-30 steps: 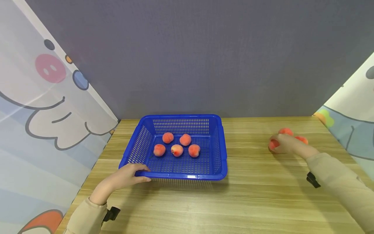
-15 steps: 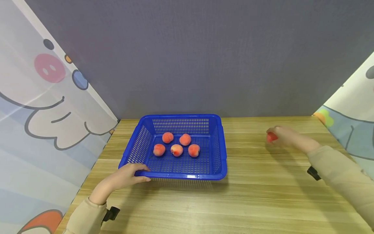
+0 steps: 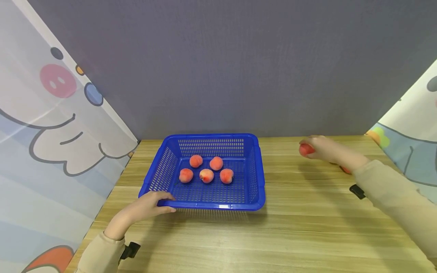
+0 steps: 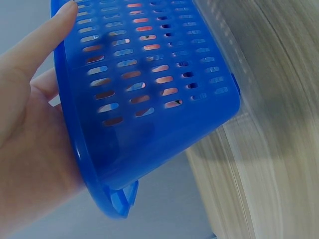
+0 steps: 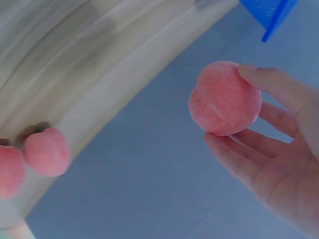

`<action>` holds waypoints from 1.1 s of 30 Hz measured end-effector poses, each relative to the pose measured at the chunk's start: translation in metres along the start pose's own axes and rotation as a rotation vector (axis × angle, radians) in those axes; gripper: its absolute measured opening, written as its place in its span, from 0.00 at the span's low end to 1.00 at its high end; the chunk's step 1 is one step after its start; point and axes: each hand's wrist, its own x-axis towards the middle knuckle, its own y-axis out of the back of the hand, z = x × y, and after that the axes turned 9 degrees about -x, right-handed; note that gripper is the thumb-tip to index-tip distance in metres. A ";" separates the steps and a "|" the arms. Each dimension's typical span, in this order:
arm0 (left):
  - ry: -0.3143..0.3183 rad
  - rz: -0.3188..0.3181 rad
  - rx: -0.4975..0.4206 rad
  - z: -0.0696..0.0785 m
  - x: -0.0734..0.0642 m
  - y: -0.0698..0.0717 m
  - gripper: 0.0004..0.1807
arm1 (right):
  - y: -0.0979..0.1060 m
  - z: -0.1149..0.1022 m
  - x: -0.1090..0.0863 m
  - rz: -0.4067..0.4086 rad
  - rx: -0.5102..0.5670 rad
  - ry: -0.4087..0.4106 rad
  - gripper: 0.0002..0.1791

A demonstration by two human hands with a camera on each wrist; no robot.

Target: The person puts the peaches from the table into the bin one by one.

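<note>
Peaches (image 3: pixel 206 175), five, lie in the blue basket (image 3: pixel 257 178); left grip (image 3: pixel 148 204) pinches its rim (image 3: pixel 211 205), right grip (image 3: pixel 322 147) curls round another peach (image 5: pixel 227 99).

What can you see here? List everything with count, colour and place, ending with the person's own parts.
Basket: 1, blue, on the table
Basket peaches: 5, orange-red, one yellower, inside the basket
Held peach: 1, red, in the right hand
Loose peaches: 2, red, on the table's right side
Table: 1, pale wood-grained, below everything
Wall: 1, grey, behind the table
Cartoon sheets: 2, pale, multicoloured, either side
Sleeves: 2, beige, on the forearms
Left hand: 1, bare, gripping the basket's near rim
Right hand: 1, bare, right of the basket
</note>
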 end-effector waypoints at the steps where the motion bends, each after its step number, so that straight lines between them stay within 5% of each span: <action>1: 0.000 0.001 0.000 0.000 0.000 0.000 0.15 | 0.002 -0.003 0.002 -0.009 -0.008 -0.006 0.17; 33: -0.004 0.008 0.009 -0.001 0.000 -0.001 0.16 | 0.040 -0.081 0.070 0.096 -0.035 0.183 0.17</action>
